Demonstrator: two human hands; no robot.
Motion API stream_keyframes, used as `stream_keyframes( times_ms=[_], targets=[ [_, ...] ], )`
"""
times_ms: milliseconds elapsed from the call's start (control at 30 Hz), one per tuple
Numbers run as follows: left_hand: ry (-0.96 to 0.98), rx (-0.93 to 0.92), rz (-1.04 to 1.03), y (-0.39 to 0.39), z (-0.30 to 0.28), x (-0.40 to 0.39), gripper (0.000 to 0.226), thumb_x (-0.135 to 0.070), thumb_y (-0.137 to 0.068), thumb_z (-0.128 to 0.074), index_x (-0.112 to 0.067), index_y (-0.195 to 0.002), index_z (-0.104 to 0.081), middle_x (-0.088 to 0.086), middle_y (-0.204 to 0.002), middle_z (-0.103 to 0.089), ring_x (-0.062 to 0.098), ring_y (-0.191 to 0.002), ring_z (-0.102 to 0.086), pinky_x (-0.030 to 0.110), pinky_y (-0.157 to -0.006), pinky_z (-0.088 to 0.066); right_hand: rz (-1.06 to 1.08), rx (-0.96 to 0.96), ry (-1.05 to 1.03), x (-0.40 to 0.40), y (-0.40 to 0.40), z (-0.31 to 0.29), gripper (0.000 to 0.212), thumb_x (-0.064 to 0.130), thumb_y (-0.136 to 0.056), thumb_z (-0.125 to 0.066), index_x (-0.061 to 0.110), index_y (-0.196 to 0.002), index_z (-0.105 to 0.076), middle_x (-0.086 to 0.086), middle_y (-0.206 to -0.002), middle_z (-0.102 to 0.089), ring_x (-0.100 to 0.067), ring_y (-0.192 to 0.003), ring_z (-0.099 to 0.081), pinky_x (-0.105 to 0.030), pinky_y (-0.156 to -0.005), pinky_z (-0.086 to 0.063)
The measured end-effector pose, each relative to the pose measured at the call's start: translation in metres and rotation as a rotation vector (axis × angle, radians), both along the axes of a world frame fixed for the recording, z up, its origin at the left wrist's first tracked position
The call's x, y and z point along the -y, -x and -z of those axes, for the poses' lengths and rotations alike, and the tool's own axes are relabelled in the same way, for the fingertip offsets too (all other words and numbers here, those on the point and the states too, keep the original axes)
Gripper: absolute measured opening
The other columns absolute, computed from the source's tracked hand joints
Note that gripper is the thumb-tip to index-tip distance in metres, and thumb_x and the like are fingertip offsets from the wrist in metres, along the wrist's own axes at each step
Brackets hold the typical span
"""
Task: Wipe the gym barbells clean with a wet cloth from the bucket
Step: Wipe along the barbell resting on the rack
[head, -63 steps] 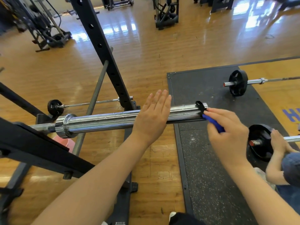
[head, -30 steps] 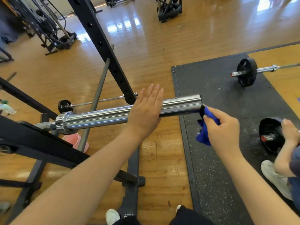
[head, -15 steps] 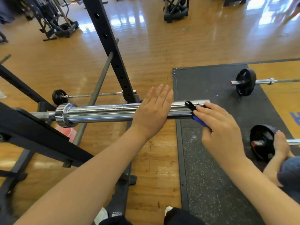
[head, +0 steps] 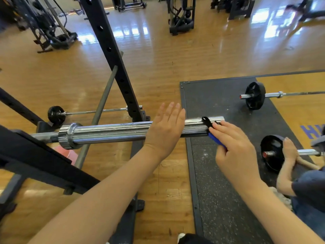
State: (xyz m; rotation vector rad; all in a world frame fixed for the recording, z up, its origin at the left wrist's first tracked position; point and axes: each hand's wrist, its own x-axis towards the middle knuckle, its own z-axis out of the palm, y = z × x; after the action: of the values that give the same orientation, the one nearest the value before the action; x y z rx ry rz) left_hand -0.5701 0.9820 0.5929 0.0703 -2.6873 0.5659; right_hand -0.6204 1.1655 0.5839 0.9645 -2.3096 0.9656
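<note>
Barbell sleeve (head: 123, 132) | left hand (head: 165, 127) flat atop, steadying | right hand (head: 233, 147) pinching blue cloth (head: 215, 138) near sleeve end, wiping

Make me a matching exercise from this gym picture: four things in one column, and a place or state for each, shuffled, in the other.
Things:
1. left hand
2. blue cloth
3. pink bucket
4. black mat

States:
A. on the floor under the barbell sleeve
B. flat on the sleeve, fingers straight
C. lying on the wooden floor
D. held in the right hand against the sleeve's end

Pairs: 1-B, 2-D, 3-A, 4-C
</note>
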Motion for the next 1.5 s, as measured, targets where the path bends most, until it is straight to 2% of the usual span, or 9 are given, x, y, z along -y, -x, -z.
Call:
stream_keyframes(
  times_ms=[100, 233, 400, 500, 667, 933, 1167, 1333, 1500],
  targets=[
    [-0.098, 0.161, -0.032, 0.001, -0.016, -0.002, 0.073, -0.013, -0.066, -0.08, 0.001, -0.131, -0.05, 0.021, -0.135, -0.051, 0.032, -0.128, -0.047, 0.045, -0.112, -0.017, -0.009, 0.049, 0.03, 0.0, 0.007, -0.007, 0.041, -0.013, -0.071, -0.053, -0.002, -0.107, -0.069, -0.014, -0.108, -0.069, -0.032, -0.108, -0.061, -0.037, -0.098, -0.042],
    [-0.223, 0.364, -0.021, 0.012, -0.03, 0.003, 0.078, -0.027, -0.084, -0.066, -0.008, -0.147, -0.024, 0.009, -0.154, -0.027, 0.021, -0.143, -0.022, 0.037, -0.117, -0.001, 0.026, 0.054, 0.07, -0.001, 0.021, -0.016, 0.04, -0.005, -0.075, -0.048, -0.003, -0.109, -0.068, -0.016, -0.111, -0.067, -0.033, -0.111, -0.059, -0.038, -0.099, -0.039],
    [-0.226, 0.294, -0.053, 0.002, -0.03, 0.001, 0.102, -0.047, -0.081, -0.067, -0.012, -0.151, 0.0, 0.006, -0.159, -0.008, 0.021, -0.146, -0.006, 0.043, -0.114, 0.007, -0.032, -0.018, -0.008, 0.011, 0.018, 0.0, 0.04, -0.006, -0.073, -0.053, -0.004, -0.111, -0.067, -0.018, -0.112, -0.067, -0.036, -0.112, -0.059, -0.05, -0.096, -0.045],
    [-0.195, 0.109, -0.032, -0.025, -0.022, 0.014, 0.113, -0.054, -0.065, -0.077, -0.009, -0.149, -0.017, 0.011, -0.154, -0.026, 0.027, -0.143, -0.022, 0.048, -0.113, -0.006, -0.014, -0.011, 0.02, 0.012, 0.016, 0.006, 0.04, -0.016, -0.073, -0.06, -0.005, -0.111, -0.066, -0.019, -0.111, -0.067, -0.038, -0.11, -0.059, -0.052, -0.094, -0.046],
    [-0.141, -0.021, -0.113, -0.075, -0.004, 0.062, 0.112, -0.047, -0.056, -0.084, -0.004, -0.142, -0.026, 0.018, -0.145, -0.04, 0.031, -0.137, -0.031, 0.052, -0.11, -0.022, 0.072, -0.108, 0.023, 0.028, 0.008, 0.005, 0.041, 0.01, -0.082, -0.038, -0.004, -0.106, -0.068, -0.018, -0.106, -0.069, -0.037, -0.105, -0.063, -0.047, -0.09, -0.045],
    [-0.134, 0.029, -0.316, -0.133, -0.01, 0.13, 0.108, -0.028, -0.055, -0.09, -0.001, -0.14, -0.029, 0.024, -0.142, -0.041, 0.034, -0.134, -0.032, 0.038, -0.117, 0.0, 0.08, -0.174, 0.039, 0.027, 0.009, 0.014, 0.039, 0.005, -0.084, -0.039, -0.005, -0.108, -0.067, -0.019, -0.108, -0.068, -0.038, -0.106, -0.062, -0.052, -0.088, -0.046],
    [-0.134, -0.029, -0.31, -0.122, -0.007, 0.144, 0.077, -0.003, -0.064, -0.081, 0.005, -0.131, -0.044, 0.027, -0.131, -0.052, 0.04, -0.123, -0.049, 0.029, -0.117, -0.001, 0.039, -0.211, 0.012, 0.02, 0.01, 0.02, 0.037, 0.006, -0.087, -0.039, -0.003, -0.111, -0.067, -0.017, -0.113, -0.067, -0.036, -0.109, -0.061, -0.052, -0.088, -0.047],
    [-0.145, 0.147, -0.306, -0.118, -0.016, 0.152, 0.088, -0.007, -0.051, -0.088, 0.008, -0.129, -0.049, 0.027, -0.127, -0.055, 0.041, -0.12, -0.052, 0.048, -0.107, -0.032, 0.018, -0.161, 0.044, 0.005, 0.0, 0.02, 0.04, 0.007, -0.085, -0.038, -0.002, -0.112, -0.066, -0.016, -0.115, -0.066, -0.033, -0.114, -0.057, -0.044, -0.094, -0.043],
    [-0.17, 0.19, -0.312, -0.117, -0.021, 0.15, 0.087, -0.007, -0.051, -0.087, 0.008, -0.128, -0.05, 0.026, -0.127, -0.056, 0.04, -0.121, -0.052, 0.052, -0.103, -0.036, 0.008, -0.166, 0.06, 0.019, 0.015, 0.003, 0.039, 0.009, -0.085, -0.04, -0.003, -0.109, -0.068, -0.017, -0.113, -0.066, -0.035, -0.111, -0.059, -0.047, -0.092, -0.046]
  ],
)
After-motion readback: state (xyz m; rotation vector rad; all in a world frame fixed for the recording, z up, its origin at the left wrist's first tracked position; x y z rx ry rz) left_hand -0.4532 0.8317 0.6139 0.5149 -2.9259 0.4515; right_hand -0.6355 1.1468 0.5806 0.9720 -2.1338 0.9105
